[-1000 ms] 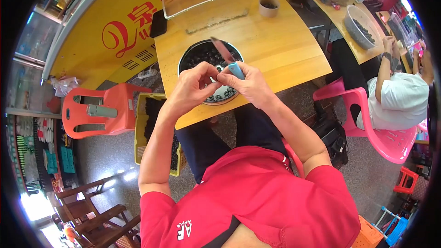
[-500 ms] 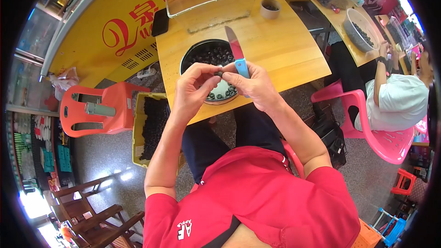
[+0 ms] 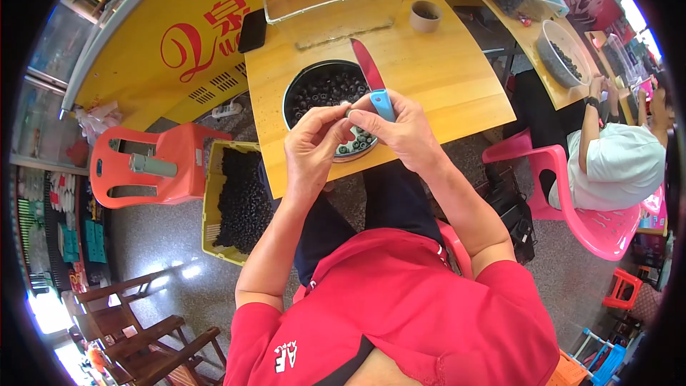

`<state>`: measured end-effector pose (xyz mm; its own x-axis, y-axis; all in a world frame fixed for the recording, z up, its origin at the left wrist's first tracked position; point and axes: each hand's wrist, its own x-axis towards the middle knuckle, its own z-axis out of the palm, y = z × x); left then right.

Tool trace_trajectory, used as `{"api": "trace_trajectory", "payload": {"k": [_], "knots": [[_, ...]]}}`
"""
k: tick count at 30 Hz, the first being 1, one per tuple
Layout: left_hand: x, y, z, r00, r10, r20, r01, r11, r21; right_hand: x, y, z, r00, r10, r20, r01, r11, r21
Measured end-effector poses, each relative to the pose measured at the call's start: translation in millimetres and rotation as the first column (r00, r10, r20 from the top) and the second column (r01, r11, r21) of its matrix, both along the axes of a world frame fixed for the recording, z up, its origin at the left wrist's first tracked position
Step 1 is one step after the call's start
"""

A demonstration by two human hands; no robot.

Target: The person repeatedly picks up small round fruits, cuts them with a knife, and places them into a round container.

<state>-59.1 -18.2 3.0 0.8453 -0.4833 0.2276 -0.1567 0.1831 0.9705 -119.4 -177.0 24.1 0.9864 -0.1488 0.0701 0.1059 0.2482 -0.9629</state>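
Note:
My left hand [image 3: 311, 146] is closed in a pinch, thumb against fingertips, on a small dark round piece [image 3: 349, 112] that the fingers mostly cover. Meeting it at the fingertips, my right hand [image 3: 406, 136] grips a knife [image 3: 383, 104] by its light blue handle. The blade points up and away, looking reddish. Under both hands stands a round pan [image 3: 287, 93] with many small dark ring-like pieces [image 3: 325, 89] in it. Some of these, with pale centres, lie at its near side, partly hidden by my hands.
On the wooden table [image 3: 457, 78] are a clear plastic bin [image 3: 336, 21], a small cup [image 3: 425, 18] and a black phone [image 3: 252, 31]. A yellow crate [image 3: 209, 229] of dark pieces and an orange stool [image 3: 150, 171] stand left. A co-worker [image 3: 614, 157] sits at right.
The small piece has become more covered by my fingertips, and the knife has tilted slightly. Both hands stay together over the pan; the view has shifted a little.

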Motion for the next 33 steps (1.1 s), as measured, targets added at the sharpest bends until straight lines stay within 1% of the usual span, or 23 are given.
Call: {"api": "trace_trajectory", "payload": {"k": [2,5,8,9,11,14,15,18,20,23,24,27,30,31,32,33], "knots": [[0.0,0.9,1.4,0.999,-0.008,-0.034,0.008,1.0,0.01,1.2,-0.3,-1.3,0.999,-0.012,-0.032,0.013,1.0,0.014],[-1.6,1.8,0.7,1.0,-0.016,-0.019,0.016,1.0,0.011,2.5,-1.5,-3.2,0.999,0.002,-0.039,-0.002,1.0,0.003],[-4.4,1.4,-1.3,0.998,0.011,0.063,-0.013,1.0,0.02,2.6,-1.9,-3.7,0.998,-0.006,-0.058,0.004,0.999,-0.035],[-4.9,1.1,-1.3,0.999,0.011,0.051,-0.012,1.0,0.013,2.9,-1.9,-3.6,0.998,-0.015,-0.069,0.012,0.999,-0.05],[-5.6,0.7,-0.9,0.999,0.011,0.03,-0.011,1.0,-0.001,4.7,-0.8,-9.7,0.999,-0.037,-0.037,0.035,0.997,-0.075],[-4.2,2.3,-2.0,0.995,0.001,-0.097,-0.001,1.0,0.004,4.7,-1.2,-10.8,0.999,-0.041,-0.03,0.039,0.997,-0.059],[-4.3,3.2,-2.3,0.995,0.003,-0.096,-0.002,1.0,0.008,4.0,-1.3,-9.8,0.999,-0.036,-0.036,0.034,0.998,-0.045],[-4.5,4.2,-3.7,0.997,0.012,-0.07,-0.012,1.0,0.0,2.7,1.9,-3.6,1.0,-0.018,0.005,0.019,0.997,-0.073],[-5.0,2.9,-5.6,1.0,0.02,-0.023,-0.02,0.999,-0.032,0.4,1.8,1.9,0.999,0.021,-0.026,-0.021,1.0,-0.002],[-4.9,5.6,-6.0,1.0,-0.004,-0.005,0.004,0.999,-0.049,-1.2,-3.6,-2.6,0.993,0.078,-0.091,-0.07,0.994,0.084],[-5.0,6.5,-5.9,1.0,-0.015,-0.019,0.014,0.998,-0.063,-1.3,-5.5,-4.7,0.989,0.096,-0.116,-0.083,0.991,0.11],[-6.2,7.9,-6.1,0.997,-0.049,-0.06,0.043,0.994,-0.105,-2.4,-7.3,-4.2,0.982,0.159,-0.103,-0.141,0.976,0.163],[-7.1,7.2,-7.6,0.994,-0.06,-0.094,0.045,0.987,-0.153,-4.1,0.5,1.1,1.0,0.008,-0.013,-0.008,0.999,-0.033],[-7.4,7.0,-10.0,0.993,-0.052,-0.108,0.033,0.985,-0.171,-5.2,-0.1,-1.8,0.996,-0.035,0.081,0.053,0.97,-0.237],[-7.4,6.9,-11.2,0.992,-0.045,-0.122,0.021,0.982,-0.189,-6.3,-1.6,-7.4,0.982,-0.057,0.18,0.129,0.897,-0.423],[-7.4,6.7,-11.0,0.992,-0.038,-0.123,0.014,0.982,-0.186,-7.0,-2.5,-10.6,0.959,-0.057,0.278,0.216,0.783,-0.583]]}}
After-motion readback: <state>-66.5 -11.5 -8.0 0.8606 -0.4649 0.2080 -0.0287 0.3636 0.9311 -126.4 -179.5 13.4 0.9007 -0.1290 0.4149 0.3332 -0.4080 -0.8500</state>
